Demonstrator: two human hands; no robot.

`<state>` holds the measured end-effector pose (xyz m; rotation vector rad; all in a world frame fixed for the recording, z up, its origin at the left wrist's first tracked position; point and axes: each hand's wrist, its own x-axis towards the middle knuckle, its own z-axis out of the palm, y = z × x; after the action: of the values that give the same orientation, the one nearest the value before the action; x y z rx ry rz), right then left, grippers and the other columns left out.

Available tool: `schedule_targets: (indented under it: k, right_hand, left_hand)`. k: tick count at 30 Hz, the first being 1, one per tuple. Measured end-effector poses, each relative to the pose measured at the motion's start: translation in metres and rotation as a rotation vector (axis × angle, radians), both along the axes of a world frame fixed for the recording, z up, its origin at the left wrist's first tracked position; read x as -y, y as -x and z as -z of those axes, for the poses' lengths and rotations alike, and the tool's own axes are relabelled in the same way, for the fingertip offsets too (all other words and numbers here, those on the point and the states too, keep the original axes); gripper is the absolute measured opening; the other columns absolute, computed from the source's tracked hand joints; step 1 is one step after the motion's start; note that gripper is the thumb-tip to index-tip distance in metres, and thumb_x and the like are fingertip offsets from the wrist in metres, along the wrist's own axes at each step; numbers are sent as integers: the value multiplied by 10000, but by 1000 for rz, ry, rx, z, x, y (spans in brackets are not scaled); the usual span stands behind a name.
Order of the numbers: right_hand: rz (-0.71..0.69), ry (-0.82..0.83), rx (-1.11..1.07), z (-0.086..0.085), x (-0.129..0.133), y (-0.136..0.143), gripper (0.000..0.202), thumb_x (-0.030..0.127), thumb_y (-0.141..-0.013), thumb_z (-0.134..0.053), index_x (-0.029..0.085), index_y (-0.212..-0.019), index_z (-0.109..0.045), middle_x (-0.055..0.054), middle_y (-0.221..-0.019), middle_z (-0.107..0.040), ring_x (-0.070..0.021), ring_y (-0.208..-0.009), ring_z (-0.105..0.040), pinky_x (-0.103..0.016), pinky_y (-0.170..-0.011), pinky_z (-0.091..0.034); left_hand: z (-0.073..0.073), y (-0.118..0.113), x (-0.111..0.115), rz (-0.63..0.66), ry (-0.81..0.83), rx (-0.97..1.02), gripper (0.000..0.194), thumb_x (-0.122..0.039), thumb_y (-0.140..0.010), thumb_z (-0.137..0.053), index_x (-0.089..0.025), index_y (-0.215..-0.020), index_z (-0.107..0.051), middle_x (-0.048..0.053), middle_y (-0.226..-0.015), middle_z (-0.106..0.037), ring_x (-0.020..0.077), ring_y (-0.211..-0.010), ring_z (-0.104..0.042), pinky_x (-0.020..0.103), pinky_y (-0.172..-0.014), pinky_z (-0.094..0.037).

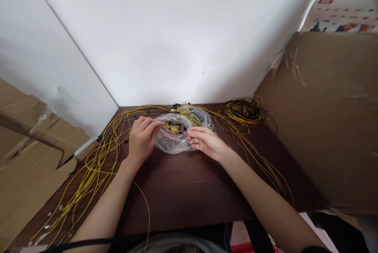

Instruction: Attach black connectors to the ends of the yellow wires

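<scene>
At desk point(189, 190) rear, near wall: yellow bundle point(173, 127) pinched by left hand point(141, 138), over clear bag point(177, 138). Bundle's long axis runs left-right. Right hand point(206, 142) fingers closed on thin wire at bundle's right end. Room hemmed by cardboard point(325, 119) right, wire loops point(97, 166) left; bare desk front.

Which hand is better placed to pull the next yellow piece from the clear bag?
Probably the left hand: its fingertips already pinch the small yellow bundle at the mouth of the clear plastic bag. The right hand rests on the bag's other side, apparently steadying it.
</scene>
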<state>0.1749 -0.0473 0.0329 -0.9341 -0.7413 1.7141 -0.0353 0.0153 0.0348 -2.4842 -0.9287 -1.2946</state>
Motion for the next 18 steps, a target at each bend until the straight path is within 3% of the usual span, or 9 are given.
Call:
schedule_targets:
  k: [18]
  right_hand:
    - [26,-15,15,1,-1,-2,171,236,-662,-730,140,-789,-667,-14,-667,-646,-44,-521,-554,-154,-507,-448]
  left_hand:
    - [-1,8,-5,-116,34,60,134,-242,-842,-518,-204,-837,-646,40,-782,-624,187,-771,-509,341,-720,-390]
